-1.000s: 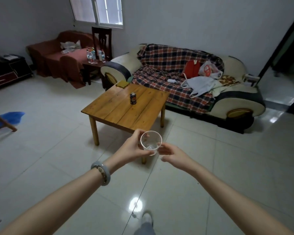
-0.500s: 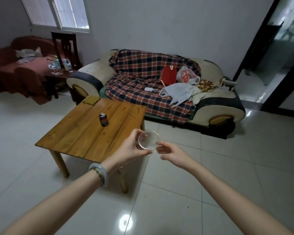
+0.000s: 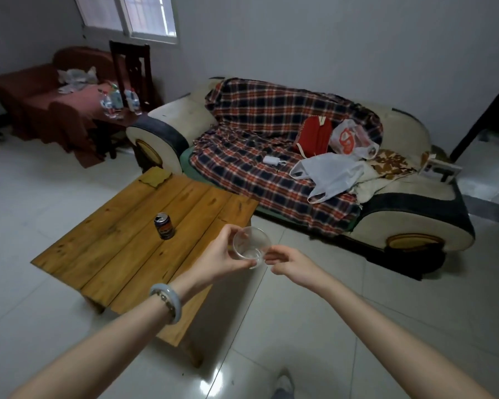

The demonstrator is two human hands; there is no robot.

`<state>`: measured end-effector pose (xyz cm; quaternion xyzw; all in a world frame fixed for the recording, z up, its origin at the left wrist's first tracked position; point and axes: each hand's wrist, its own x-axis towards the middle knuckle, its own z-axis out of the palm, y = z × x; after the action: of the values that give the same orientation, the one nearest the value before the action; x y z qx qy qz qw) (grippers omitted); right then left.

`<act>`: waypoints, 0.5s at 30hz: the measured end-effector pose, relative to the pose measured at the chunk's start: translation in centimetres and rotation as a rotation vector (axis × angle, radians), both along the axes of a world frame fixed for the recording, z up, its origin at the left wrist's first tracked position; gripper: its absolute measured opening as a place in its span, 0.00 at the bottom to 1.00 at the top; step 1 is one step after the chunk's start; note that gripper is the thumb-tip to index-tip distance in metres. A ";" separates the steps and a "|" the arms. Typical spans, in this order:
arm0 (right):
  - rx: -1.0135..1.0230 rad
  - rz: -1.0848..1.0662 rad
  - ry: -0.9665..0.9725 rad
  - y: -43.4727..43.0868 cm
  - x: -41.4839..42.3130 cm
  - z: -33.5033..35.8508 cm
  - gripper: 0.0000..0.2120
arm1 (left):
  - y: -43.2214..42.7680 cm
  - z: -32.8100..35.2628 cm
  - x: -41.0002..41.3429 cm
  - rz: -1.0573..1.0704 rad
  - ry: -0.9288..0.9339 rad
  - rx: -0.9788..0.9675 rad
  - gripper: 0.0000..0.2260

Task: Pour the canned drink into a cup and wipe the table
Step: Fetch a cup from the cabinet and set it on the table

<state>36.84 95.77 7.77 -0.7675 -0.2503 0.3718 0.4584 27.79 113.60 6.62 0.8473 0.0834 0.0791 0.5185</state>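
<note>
1. With left hand (image 3: 216, 257) curled round small clear round cup (image 3: 251, 243), right hand (image 3: 293, 262) pinching its base; held in air by right edge of brown wooden table (image 3: 121, 249).
2. Probably light, thin, crushable: grip wall gently.
3. Dark metal drink can (image 3: 164, 226) upright mid-table.

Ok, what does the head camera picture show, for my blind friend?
A person's left hand and right hand hold a clear cup beside a wooden table. A drink can stands on it, a yellow cloth lies at its far corner, and a plaid-covered sofa sits behind.
</note>
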 end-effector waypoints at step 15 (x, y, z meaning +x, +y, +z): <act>-0.087 0.324 0.069 8.9 22.4 -1.7 0.21 | 4.9 -2.0 17.0 0.340 0.066 -0.053 0.30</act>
<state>59.24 104.67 6.09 -0.7230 -0.3386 0.4774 0.3670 44.83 118.53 4.62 0.8092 0.2446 0.1355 0.5167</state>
